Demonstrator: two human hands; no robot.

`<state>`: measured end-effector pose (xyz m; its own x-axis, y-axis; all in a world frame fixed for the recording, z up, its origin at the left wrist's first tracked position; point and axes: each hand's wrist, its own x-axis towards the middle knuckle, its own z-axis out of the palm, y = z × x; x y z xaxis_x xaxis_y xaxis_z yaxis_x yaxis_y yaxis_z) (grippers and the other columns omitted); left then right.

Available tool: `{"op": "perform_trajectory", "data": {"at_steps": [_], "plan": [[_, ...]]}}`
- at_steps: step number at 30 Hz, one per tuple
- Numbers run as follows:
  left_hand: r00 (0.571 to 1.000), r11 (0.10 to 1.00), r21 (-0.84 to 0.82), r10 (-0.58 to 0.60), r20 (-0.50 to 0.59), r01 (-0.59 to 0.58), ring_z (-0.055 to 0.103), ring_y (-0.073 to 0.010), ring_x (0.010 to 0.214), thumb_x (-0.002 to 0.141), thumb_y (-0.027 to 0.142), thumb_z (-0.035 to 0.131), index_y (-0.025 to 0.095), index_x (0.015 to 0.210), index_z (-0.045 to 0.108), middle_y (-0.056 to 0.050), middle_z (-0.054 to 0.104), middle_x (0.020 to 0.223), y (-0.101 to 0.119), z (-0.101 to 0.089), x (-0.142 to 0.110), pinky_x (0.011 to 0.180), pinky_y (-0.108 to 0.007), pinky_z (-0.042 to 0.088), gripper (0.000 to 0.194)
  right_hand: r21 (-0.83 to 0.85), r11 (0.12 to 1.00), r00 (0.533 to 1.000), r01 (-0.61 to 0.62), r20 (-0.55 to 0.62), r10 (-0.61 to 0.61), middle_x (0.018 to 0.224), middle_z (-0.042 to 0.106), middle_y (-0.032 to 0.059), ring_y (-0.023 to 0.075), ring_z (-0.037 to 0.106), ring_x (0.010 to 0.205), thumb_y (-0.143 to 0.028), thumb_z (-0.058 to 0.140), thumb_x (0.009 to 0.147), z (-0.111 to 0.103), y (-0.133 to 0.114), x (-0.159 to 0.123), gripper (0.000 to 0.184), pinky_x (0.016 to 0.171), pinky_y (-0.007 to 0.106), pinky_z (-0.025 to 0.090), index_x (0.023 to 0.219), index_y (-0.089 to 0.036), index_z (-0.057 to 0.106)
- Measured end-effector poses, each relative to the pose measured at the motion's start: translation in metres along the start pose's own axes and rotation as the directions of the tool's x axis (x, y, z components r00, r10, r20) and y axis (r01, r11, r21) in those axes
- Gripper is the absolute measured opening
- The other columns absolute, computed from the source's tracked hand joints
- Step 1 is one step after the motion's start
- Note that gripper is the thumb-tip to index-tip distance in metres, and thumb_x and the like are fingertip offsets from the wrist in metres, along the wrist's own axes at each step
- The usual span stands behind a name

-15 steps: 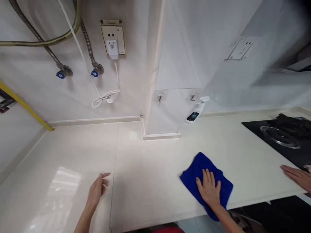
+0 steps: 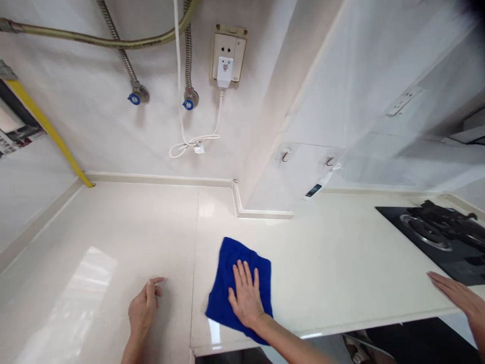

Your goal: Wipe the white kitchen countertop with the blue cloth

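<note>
A blue cloth lies spread flat on the pale countertop, right of the seam. My right hand rests palm down on top of it, with the fingers stretched out and a little apart. To the left of the seam, my left hand is over the counter near its surface. Its index finger points out to the right and the other fingers are loosely bent; it holds nothing.
Another person's hand lies at the right, near the black gas stove. A wall column with hooks and a hanging white device juts out. Behind are a plugged-in cord, valves and a yellow pipe.
My right hand has slid the blue cloth left, close to the seam. My left hand has shifted slightly left and down. The view has turned somewhat.
</note>
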<state>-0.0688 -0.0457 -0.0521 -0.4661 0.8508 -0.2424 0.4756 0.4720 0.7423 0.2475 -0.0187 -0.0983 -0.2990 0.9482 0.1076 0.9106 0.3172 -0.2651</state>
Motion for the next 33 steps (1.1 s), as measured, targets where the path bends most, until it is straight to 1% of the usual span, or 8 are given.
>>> {"op": "perform_trajectory", "data": {"at_steps": [4, 7, 10, 12, 18, 24, 29, 33], "plan": [[0.999, 0.999, -0.012, 0.034, -0.024, -0.034, 0.06, -0.0186, 0.06, 0.093, 0.054, 0.023, 0.025, 0.102, 0.071, 0.003, 0.059, 0.056, -0.004, 0.001, -0.003, 0.068, -0.032, 0.043, 0.057, 0.109, 0.978, 0.957, 0.18, 0.21, -0.199, 0.165, -0.001, 0.0111, 0.0365, -0.002, 0.151, -0.031, 0.043, 0.092, -0.006, -0.07, 0.013, 0.076, 0.119, 0.069, -0.002, 0.157, -0.015, 0.007], [0.997, 0.997, -0.017, 0.076, -0.034, -0.076, 0.06, -0.0185, 0.061, 0.094, 0.054, 0.021, 0.024, 0.1, 0.071, 0.002, 0.059, 0.056, -0.008, 0.003, -0.003, 0.068, -0.033, 0.044, 0.058, 0.24, 0.907, 0.855, 0.347, 0.316, -0.411, 0.165, -0.001, 0.0108, 0.0347, -0.006, 0.151, -0.039, 0.041, 0.095, -0.02, -0.107, 0.015, 0.075, 0.118, 0.068, -0.007, 0.157, -0.015, 0.006], [0.993, 0.993, -0.041, 0.108, -0.035, -0.11, 0.059, -0.0176, 0.058, 0.094, 0.055, 0.019, 0.023, 0.102, 0.07, 0.003, 0.058, 0.056, -0.013, 0.006, -0.003, 0.067, -0.032, 0.044, 0.06, 0.344, 0.824, 0.757, 0.45, 0.343, -0.557, 0.165, 0.006, 0.0085, 0.0302, -0.003, 0.152, -0.047, 0.034, 0.099, -0.032, -0.12, 0.014, 0.069, 0.12, 0.066, -0.005, 0.157, -0.019, 0.009], [0.992, 0.992, -0.038, 0.12, -0.029, -0.121, 0.059, -0.017, 0.057, 0.094, 0.055, 0.019, 0.023, 0.103, 0.07, 0.003, 0.058, 0.058, -0.016, 0.006, -0.002, 0.068, -0.032, 0.044, 0.061, 0.347, 0.81, 0.746, 0.474, 0.331, -0.578, 0.165, 0.011, 0.0058, 0.0268, 0.002, 0.153, -0.047, 0.035, 0.099, -0.034, -0.114, 0.013, 0.067, 0.123, 0.062, 0.0, 0.157, -0.022, 0.012], [0.996, 0.995, 0.05, 0.083, -0.007, -0.083, 0.063, -0.0171, 0.067, 0.094, 0.05, 0.02, 0.026, 0.103, 0.07, 0.001, 0.064, 0.066, -0.015, 0.006, -0.002, 0.068, -0.03, 0.042, 0.056, 0.167, 0.899, 0.867, 0.405, 0.241, -0.436, 0.163, 0.022, 0.0045, 0.0275, 0.015, 0.151, -0.035, 0.049, 0.092, -0.021, -0.036, 0.008, 0.07, 0.123, 0.062, 0.01, 0.155, -0.026, 0.021], [0.999, 0.995, 0.085, 0.05, 0.009, -0.05, 0.064, -0.0157, 0.071, 0.095, 0.046, 0.021, 0.028, 0.106, 0.069, 0.001, 0.067, 0.074, -0.017, 0.01, -0.002, 0.068, -0.027, 0.04, 0.052, -0.105, 0.993, 0.997, 0.061, 0.056, -0.056, 0.162, 0.027, 0.0058, 0.0252, 0.02, 0.15, -0.042, 0.032, 0.099, -0.026, 0.102, -0.014, 0.059, 0.121, 0.06, 0.018, 0.155, -0.026, 0.023], [0.999, 0.988, 0.145, 0.045, 0.017, -0.047, 0.063, -0.0153, 0.072, 0.095, 0.043, 0.023, 0.03, 0.107, 0.067, 0.002, 0.067, 0.077, -0.014, 0.01, -0.004, 0.067, -0.026, 0.039, 0.048, -0.213, 0.931, 0.955, -0.295, -0.049, 0.291, 0.161, 0.029, 0.0067, 0.0244, 0.021, 0.15, -0.05, 0.019, 0.096, -0.035, 0.2, -0.015, 0.065, 0.121, 0.056, 0.021, 0.152, -0.019, 0.031], [1.0, 0.985, 0.174, 0.016, 0.026, -0.02, 0.065, -0.0158, 0.076, 0.095, 0.045, 0.024, 0.031, 0.105, 0.067, 0.002, 0.069, 0.079, -0.011, 0.008, -0.005, 0.068, -0.025, 0.04, 0.047, -0.259, 0.794, 0.829, -0.55, -0.054, 0.556, 0.162, 0.025, 0.0113, 0.0298, 0.019, 0.15, -0.047, 0.017, 0.094, -0.041, 0.211, 0.019, 0.069, 0.116, 0.064, 0.023, 0.152, -0.013, 0.031]]}}
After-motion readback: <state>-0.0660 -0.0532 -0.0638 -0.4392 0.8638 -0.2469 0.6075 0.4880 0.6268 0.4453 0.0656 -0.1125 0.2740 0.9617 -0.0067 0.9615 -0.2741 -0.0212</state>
